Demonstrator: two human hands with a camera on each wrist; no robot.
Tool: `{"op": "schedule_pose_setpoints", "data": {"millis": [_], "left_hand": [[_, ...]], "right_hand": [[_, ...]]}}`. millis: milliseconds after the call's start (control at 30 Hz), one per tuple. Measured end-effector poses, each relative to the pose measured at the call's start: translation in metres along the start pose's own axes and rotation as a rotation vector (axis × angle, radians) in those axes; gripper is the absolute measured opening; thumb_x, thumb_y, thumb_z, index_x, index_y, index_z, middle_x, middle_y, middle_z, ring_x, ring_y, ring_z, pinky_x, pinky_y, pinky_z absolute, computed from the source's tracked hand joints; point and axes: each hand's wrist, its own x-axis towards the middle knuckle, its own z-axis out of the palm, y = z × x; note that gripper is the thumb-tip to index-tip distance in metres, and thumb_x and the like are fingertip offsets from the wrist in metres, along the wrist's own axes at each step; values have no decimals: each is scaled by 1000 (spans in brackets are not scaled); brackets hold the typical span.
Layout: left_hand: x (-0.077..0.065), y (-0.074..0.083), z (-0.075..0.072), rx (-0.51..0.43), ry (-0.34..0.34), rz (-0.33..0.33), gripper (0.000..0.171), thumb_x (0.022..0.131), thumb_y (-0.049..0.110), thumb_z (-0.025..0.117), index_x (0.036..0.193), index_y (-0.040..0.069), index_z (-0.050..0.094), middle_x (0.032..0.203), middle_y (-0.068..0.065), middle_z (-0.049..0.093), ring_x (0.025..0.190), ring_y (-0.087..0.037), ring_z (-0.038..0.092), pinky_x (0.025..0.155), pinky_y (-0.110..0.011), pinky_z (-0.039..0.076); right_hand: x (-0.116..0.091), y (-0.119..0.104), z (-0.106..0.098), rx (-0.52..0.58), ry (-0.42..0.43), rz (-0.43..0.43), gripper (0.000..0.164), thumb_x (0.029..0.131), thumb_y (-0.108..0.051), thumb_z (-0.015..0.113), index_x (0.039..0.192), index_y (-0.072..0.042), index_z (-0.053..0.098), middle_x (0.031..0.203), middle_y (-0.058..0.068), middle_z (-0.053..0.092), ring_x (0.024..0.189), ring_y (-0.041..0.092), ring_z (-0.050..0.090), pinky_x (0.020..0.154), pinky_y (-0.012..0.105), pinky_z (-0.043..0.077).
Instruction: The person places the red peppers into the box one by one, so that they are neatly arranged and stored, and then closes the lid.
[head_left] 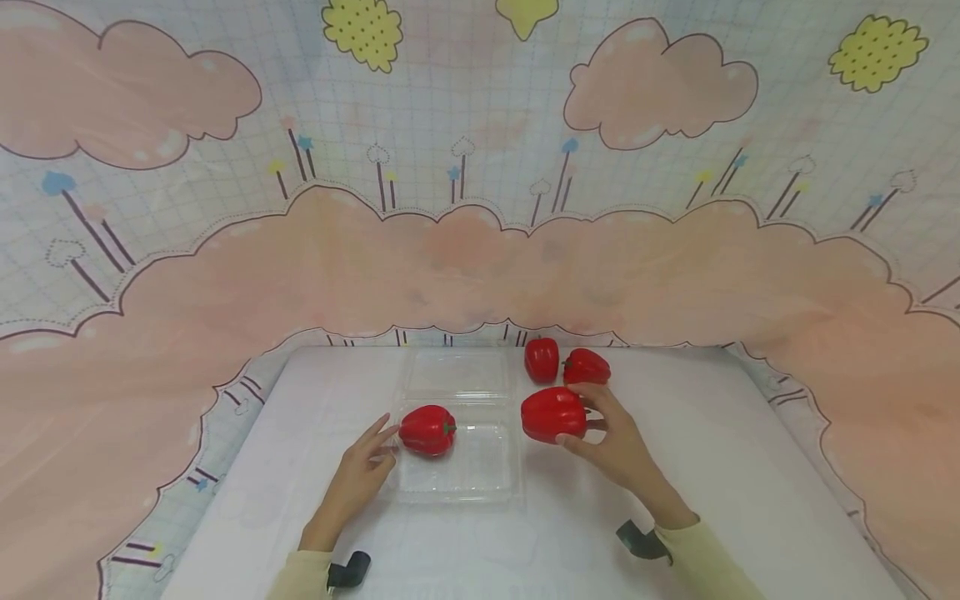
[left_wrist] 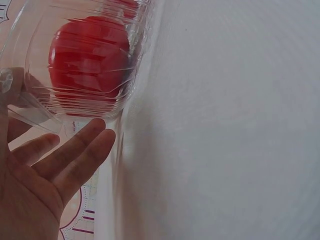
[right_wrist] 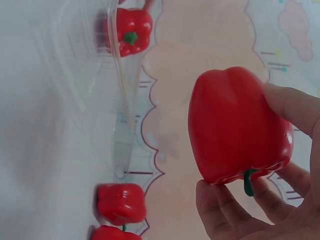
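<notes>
A red bell pepper [head_left: 553, 414] with a green stem is held in my right hand [head_left: 618, 437], thumb on one side and fingers on the other; the right wrist view shows this pepper [right_wrist: 237, 125] raised off the table. My left hand [head_left: 363, 471] is at the left edge of a clear plastic clamshell container [head_left: 480, 483], its fingers mostly straight. Through the plastic in the left wrist view, part of the hand shows near the rim; contact there is hard to tell. Another red bell pepper [head_left: 426, 431] lies on its side in the container's left part, stem to the right.
Two more red bell peppers, one upright [head_left: 542, 360] and one on its side [head_left: 587, 367], sit at the table's back edge, right of the container. The container's lid [head_left: 457, 371] lies folded back. A white table [head_left: 690, 433] meets a patterned cloth backdrop [head_left: 480, 267].
</notes>
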Motion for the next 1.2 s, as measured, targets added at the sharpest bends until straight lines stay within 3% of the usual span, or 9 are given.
{"op": "schedule_pose_setpoints", "data": {"millis": [400,933,1200], "left_hand": [[1,0,0,-11,-23,-22,48,90,3,60,138,9,57,157,-11,39,112,-33,67,89,-39,60],[1,2,-1,-9,-27,-32,48,90,3,60,138,9,57,157,-11,40,111,-32,68,89,-39,60],[1,1,0,2,-7,-22,47,90,4,60,137,8,57,156,-10,41,110,-32,68,88,-38,60]], "right_hand": [[-4,-1,8,24,-36,-21,81,67,-25,89,137,-25,48,133,-1,55,119,23,56,83,22,58],[-11,-4,26,64,-92,34,79,69,-31,88,137,-26,48,135,-2,54,120,22,55,84,23,58],[-11,-4,38,93,-95,56,79,69,-30,88,137,-21,50,134,-3,54,120,21,55,86,29,59]]}}
